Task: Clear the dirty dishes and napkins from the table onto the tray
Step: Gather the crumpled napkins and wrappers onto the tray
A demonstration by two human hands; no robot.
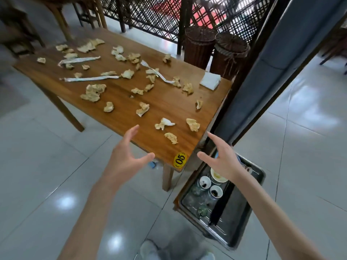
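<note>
Both empty hands (223, 162) above metal tray (257, 177) of dirty cups (205, 182)

A glossy floor of large pale grey tiles (47, 166) reflects soft patches of light. A dark brown lattice screen (150, 15) runs across the back, with red showing through it. Two tall brown wicker baskets with lids (216, 51) stand before it. Wooden chair legs (62, 19) show upper left. A grey pillar with dark edging (266, 72) rises at right.
</note>
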